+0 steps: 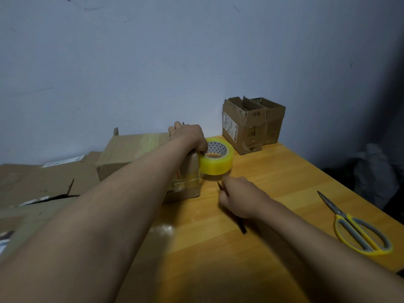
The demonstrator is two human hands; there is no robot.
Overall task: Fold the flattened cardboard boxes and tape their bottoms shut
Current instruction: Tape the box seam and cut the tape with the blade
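A folded cardboard box [131, 154] stands on the wooden table [273, 182], its bottom turned up and clear tape running down its right side. My left hand [189, 135] grips a yellowish tape roll [216, 158] against the box's upper right edge. My right hand [240, 197] lies just in front of the roll, curled round a thin dark blade or stick [241, 226] whose tip points toward the tape.
Two folded small boxes [251, 123] stand against the wall at the back right. Yellow-handled scissors [354, 226] lie near the table's right edge. Flattened cardboard [43, 182] is piled at the left.
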